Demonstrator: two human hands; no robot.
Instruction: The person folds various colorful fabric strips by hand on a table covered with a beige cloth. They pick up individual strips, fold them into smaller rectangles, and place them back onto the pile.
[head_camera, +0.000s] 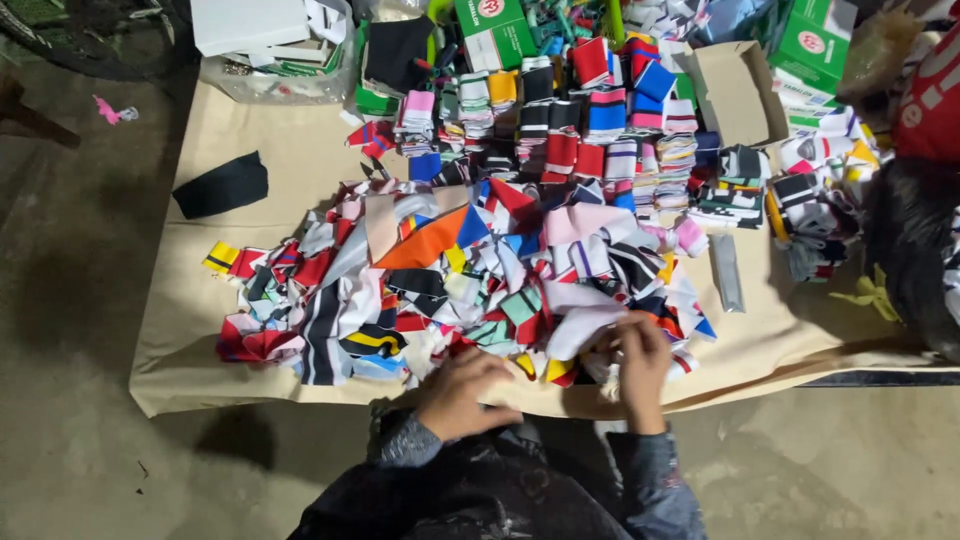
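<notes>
While the loose heap of fabric scraps (450, 280) sprawls across the middle of the tan sheet (250, 150), the right hand (643, 365) is up at the heap's near edge, fingers pinched shut on a white scrap (590, 325), with a pale bit dangling below it. The left hand (462, 393) sits lower at the sheet's front edge, curled over, and whether it grips anything I cannot tell. Behind the heap, the sorted stacks (600, 130) stand in rows by colour, too many and too crowded to count, so a good share looks done, but that big heap reads as still to be sorted. Two green-and-white boxes (810, 45) sit at the back, one open cardboard box (735, 90), and one black cloth piece (222, 185) lies alone, well apart at left.
</notes>
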